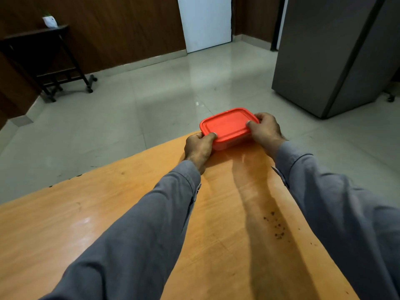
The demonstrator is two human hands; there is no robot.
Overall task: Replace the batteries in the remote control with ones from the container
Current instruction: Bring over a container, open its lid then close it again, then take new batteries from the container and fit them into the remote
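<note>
A shallow rectangular container with a red lid (227,126) sits at the far corner of the orange wooden table (108,217). The lid is on, so what is inside is hidden. My left hand (199,148) grips the container's near-left corner, thumb on the lid's rim. My right hand (265,131) holds its right end, thumb pressing on the lid's edge. Both arms, in grey sleeves, stretch far forward across the table. No remote control or batteries are in view.
Beyond the table edge lies a pale tiled floor (151,94). A dark wheeled side table (49,61) with a small white pot stands at the far left. A grey cabinet (331,53) stands at the right, a white door (205,20) at the back.
</note>
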